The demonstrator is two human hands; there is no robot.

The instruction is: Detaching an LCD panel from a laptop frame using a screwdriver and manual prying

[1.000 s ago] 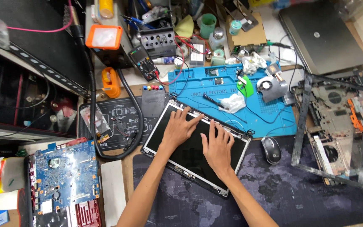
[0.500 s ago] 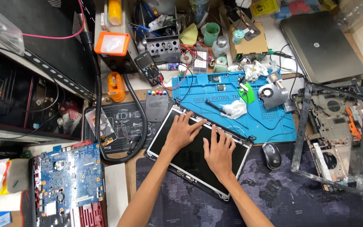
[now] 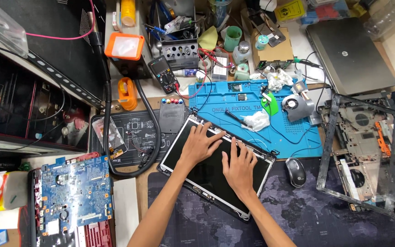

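Observation:
A bare laptop screen panel with a black face lies tilted on the bench, partly on the dark desk mat. My left hand rests flat on its upper left part, fingers spread toward the top edge. My right hand lies flat beside it near the panel's middle, fingertips close to the upper edge. Neither hand holds anything.
A blue repair mat with a fan, a crumpled wipe and small parts lies behind the panel. A mouse and an opened laptop chassis sit right. A blue motherboard, a multimeter and a closed grey laptop surround.
Both hands stay flat on the screen panel with almost no shift. The view has moved slightly, so the bench appears a little lower in the picture.

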